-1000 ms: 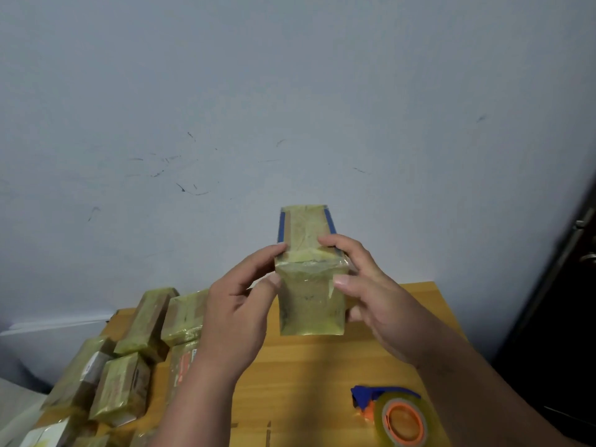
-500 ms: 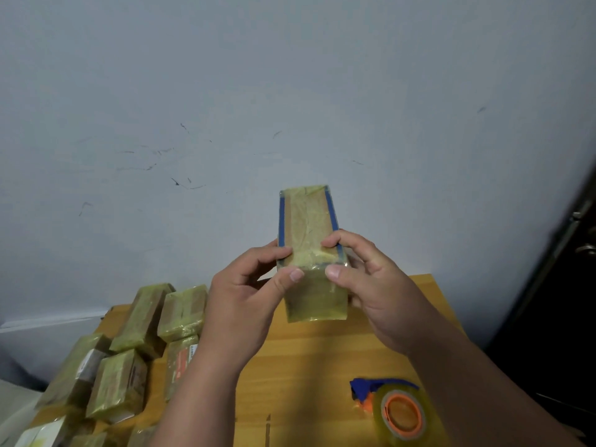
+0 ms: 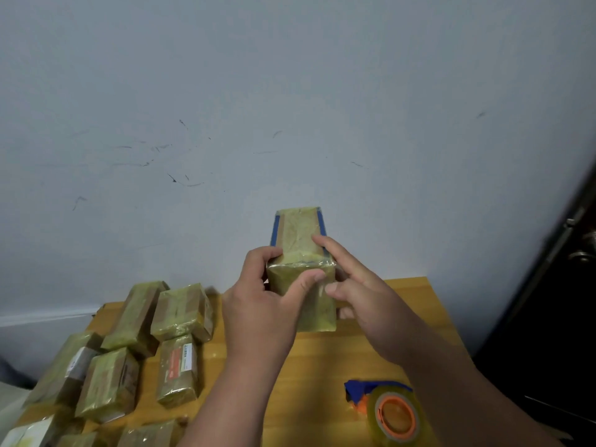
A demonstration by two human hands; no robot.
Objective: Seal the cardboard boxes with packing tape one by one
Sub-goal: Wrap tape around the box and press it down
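Observation:
A small cardboard box (image 3: 298, 227) wrapped in yellowish tape, with blue stripes along its top edges, is held up above the wooden table (image 3: 403, 304). My left hand (image 3: 261, 304) grips its left side, thumb pressed across the near face. My right hand (image 3: 364, 295) holds the right side, with its index finger laid straight along the top and its thumb on the near face. The tape dispenser (image 3: 392, 411), blue and orange with a clear roll, lies on the table near my right forearm.
Several taped boxes (image 3: 180, 311) are piled on the table's left part, some with labels. A grey scuffed wall (image 3: 290, 108) rises right behind the table. A dark door with a handle (image 3: 580, 253) stands at the right edge.
My left thumb slid further right across the box's near face. My right index finger straightened and moved up along the top. The box tilted slightly and sank a little toward the table.

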